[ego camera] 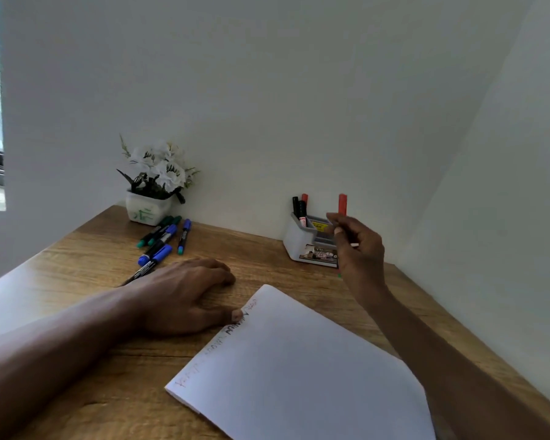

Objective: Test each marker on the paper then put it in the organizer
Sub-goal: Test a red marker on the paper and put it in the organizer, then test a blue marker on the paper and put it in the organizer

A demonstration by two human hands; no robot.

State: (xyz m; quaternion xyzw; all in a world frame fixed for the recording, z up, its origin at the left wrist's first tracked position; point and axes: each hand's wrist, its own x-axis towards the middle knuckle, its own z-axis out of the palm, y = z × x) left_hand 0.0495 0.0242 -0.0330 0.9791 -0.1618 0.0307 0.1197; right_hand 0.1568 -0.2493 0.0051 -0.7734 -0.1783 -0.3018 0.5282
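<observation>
Pinching a red marker (342, 204) upright, the right grip (356, 246) hovers at the boxy grey organizer (300, 241), centre right; the left grip (178, 296) lies flat, fingers relaxed, thumb on the white paper (299, 360) on the wood-grain counter (77, 268)

Body in view is arms only: bare left hand (178, 296) on a bare left forearm (45, 350), bare right hand (359, 246) on a bare right forearm (426, 350). Skin is uncovered out to the frame edges. Short-trimmed thumbnail (237, 315) shows on the left, one short fingernail (338, 230) on the right.
</observation>
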